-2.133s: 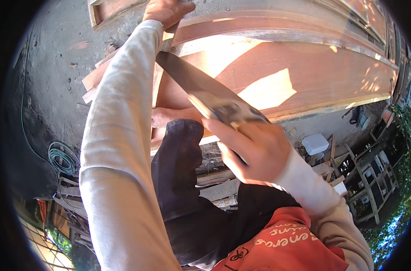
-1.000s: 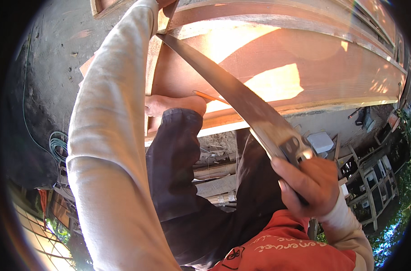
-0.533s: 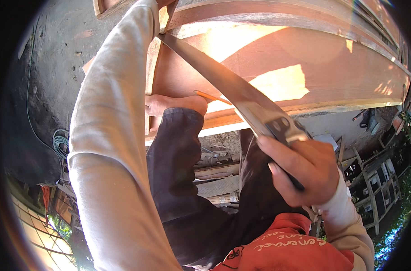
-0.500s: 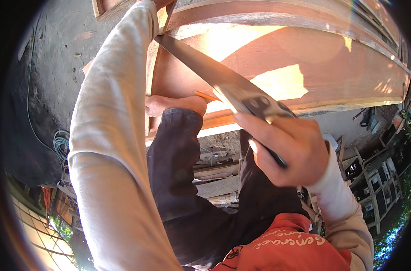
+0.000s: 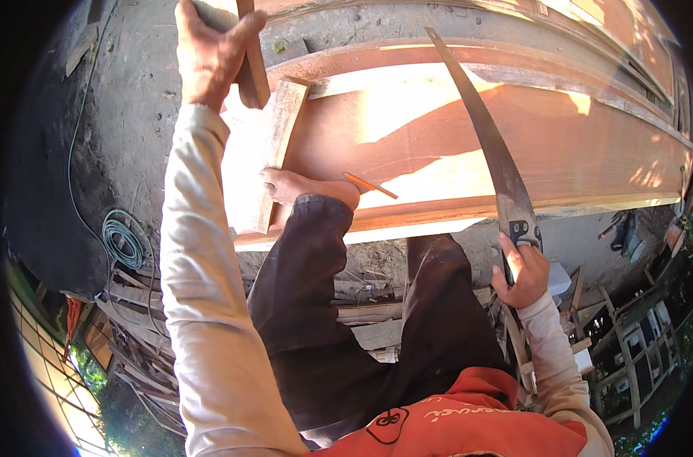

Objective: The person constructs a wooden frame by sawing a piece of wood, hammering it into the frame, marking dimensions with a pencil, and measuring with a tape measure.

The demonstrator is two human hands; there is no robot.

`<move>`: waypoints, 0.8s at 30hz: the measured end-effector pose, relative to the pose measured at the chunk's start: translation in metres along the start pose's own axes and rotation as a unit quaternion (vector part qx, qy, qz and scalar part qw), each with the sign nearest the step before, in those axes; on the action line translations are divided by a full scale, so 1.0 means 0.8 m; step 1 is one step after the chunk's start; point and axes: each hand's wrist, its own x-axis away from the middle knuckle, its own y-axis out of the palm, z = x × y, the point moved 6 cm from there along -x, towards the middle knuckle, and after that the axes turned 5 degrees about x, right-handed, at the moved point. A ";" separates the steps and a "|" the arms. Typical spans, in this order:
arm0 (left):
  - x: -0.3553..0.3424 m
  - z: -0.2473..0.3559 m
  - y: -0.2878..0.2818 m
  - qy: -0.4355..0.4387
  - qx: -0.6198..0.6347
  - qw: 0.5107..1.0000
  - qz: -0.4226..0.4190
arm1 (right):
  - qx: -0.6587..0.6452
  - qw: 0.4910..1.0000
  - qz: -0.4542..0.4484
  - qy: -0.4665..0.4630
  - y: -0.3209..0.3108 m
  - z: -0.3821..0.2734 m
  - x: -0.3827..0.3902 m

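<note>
My left hand (image 5: 213,57) grips a short wood offcut (image 5: 253,72) at the top left, held above the end of a long wooden panel (image 5: 430,137). With my right hand (image 5: 525,270) I hold a handsaw (image 5: 487,141) by its dark handle. Its blade points up and away over the panel, apart from the wood crosspiece (image 5: 285,122). My bare foot (image 5: 312,186) presses on that crosspiece and the panel. Beside the foot lies an orange pencil (image 5: 371,185).
A coiled green hose (image 5: 123,240) lies on the grey ground to the left. Scrap wood (image 5: 369,312) is piled under and between my legs. At the right stands a slatted wooden frame (image 5: 636,343). More long wooden pieces (image 5: 613,38) lie at the far right.
The saw has come away from the crosspiece's far end and swung upright to the right. My left hand has lifted left with the offcut, now separate from the crosspiece.
</note>
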 end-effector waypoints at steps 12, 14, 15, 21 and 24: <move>0.598 -0.025 -0.350 -0.404 -0.018 0.903 0.146 | 0.089 0.955 -0.256 0.121 0.158 0.037 0.099; 0.693 -0.011 -0.360 -0.446 0.018 0.875 0.186 | 0.095 0.946 -0.275 0.140 0.151 0.026 0.098; 0.739 -0.008 -0.364 -0.461 0.036 0.863 0.203 | 0.096 0.936 -0.298 0.163 0.143 0.016 0.093; 1.027 -0.062 -0.337 -0.488 0.257 0.732 0.401 | -0.092 0.949 -0.249 0.169 0.160 -0.085 0.024; 1.084 -0.062 -0.305 -0.484 0.304 0.690 0.444 | -0.399 0.838 -0.293 0.228 0.219 -0.175 -0.012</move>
